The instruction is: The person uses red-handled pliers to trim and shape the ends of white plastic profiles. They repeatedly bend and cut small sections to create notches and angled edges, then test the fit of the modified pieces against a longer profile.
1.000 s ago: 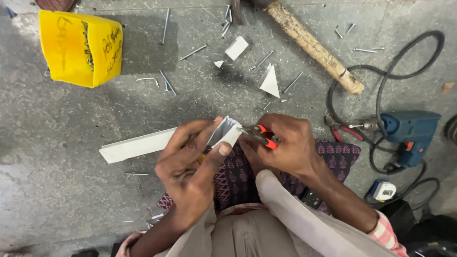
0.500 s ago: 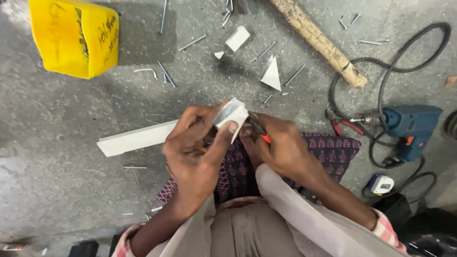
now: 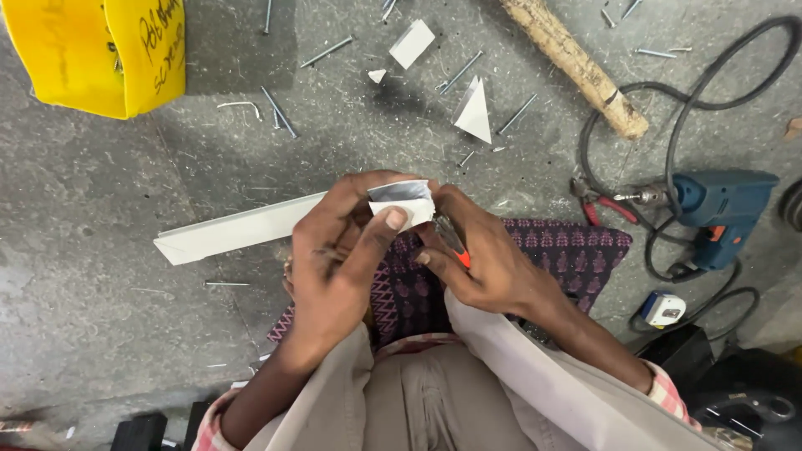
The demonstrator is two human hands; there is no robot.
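while left hand (image 3: 347,250) is gripping white strip (image 3: 242,230) end, right hand (image 3: 480,255) is clasping red-handled tool (image 3: 455,246) against it, above grey floor (image 3: 109,317).

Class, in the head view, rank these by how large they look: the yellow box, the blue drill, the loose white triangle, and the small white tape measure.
1. yellow box, cut off by the frame edge
2. blue drill
3. white triangle
4. tape measure, close in look to the triangle, so the last two are unsure.
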